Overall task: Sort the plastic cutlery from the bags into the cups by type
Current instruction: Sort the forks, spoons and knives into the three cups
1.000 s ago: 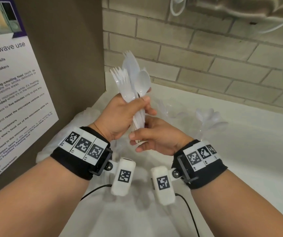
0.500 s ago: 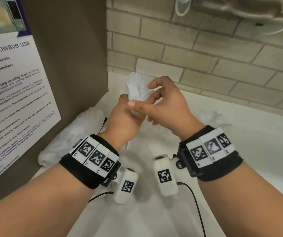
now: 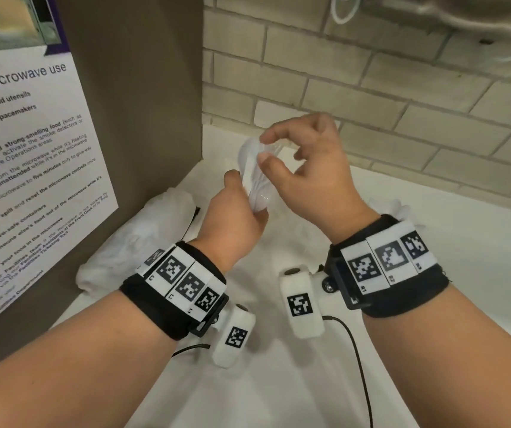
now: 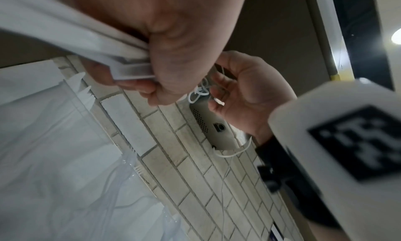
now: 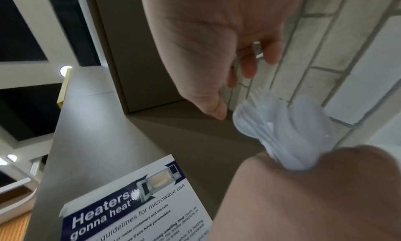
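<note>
Fingers of the left hand grip a bunch of white cutlery above the worktop's back left corner. Right hand pinches its top. A plastic bag lies by the left edge under a poster.

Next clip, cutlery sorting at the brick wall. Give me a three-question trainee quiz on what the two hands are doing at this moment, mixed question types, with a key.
1. True or false: the left hand holds a bundle of white plastic cutlery.
2. Multiple choice: the right hand is (a) flat on the white counter, (b) raised beside the bundle's upper end with thumb and forefinger close together, (c) gripping the microwave-use poster.
3. Fill in: the crumpled white plastic bag lies on the counter to the ______ of the left hand.

Key: 1 true; 2 b; 3 left. Whether the right hand's grip has closed on a piece cannot be told from these views.
</note>
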Demonstrator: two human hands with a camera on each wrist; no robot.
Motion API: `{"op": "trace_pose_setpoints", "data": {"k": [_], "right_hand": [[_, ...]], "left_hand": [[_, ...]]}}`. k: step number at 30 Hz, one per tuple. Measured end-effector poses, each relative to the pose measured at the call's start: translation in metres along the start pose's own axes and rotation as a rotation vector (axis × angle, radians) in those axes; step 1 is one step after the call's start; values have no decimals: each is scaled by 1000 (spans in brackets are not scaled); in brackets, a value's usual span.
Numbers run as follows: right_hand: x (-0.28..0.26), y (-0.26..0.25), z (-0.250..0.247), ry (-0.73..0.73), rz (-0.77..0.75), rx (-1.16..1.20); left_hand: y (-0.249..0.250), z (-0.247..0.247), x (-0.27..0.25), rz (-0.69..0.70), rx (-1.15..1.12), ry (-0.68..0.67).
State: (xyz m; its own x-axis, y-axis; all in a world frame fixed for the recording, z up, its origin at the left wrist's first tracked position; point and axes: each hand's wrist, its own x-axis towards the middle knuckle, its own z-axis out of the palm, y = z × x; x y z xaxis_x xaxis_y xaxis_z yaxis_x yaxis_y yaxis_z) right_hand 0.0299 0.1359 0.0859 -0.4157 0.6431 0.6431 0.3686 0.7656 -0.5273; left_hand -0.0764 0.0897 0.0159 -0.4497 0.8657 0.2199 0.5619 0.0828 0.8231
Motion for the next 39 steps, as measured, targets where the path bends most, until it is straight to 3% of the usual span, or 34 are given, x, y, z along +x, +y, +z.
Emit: {"op": "trace_pose_setpoints", "data": {"k": [2, 4, 10, 15, 19, 21, 25, 28, 35, 39], "right_hand": [[7, -3, 0, -94, -60, -247], [15, -4, -2, -203, -18, -454], [24, -3, -2, -416, 197, -487], [28, 1, 10, -384, 361, -401], [27, 3, 8, -281, 546, 66], [24, 0, 4, -221, 566, 169], [22, 0, 8, -113, 475, 73], [19, -4, 9, -180, 469, -22], [16, -8, 4, -272, 546, 108], [14, -11, 3, -208, 563, 202]], "left_hand": [[2, 1, -1, -6, 52, -21], [4, 0, -1, -8, 103, -36], [4, -6, -4, -2, 227, -46], [8, -1, -8, 20, 256, -46], [6, 0, -8, 30, 236, -28], [5, -1, -9, 50, 222, -21], [4, -2, -8, 78, 202, -5], [2, -2, -9, 105, 224, 7], [-2, 3, -11, 141, 278, 10], [0, 3, -11, 157, 243, 31]]}}
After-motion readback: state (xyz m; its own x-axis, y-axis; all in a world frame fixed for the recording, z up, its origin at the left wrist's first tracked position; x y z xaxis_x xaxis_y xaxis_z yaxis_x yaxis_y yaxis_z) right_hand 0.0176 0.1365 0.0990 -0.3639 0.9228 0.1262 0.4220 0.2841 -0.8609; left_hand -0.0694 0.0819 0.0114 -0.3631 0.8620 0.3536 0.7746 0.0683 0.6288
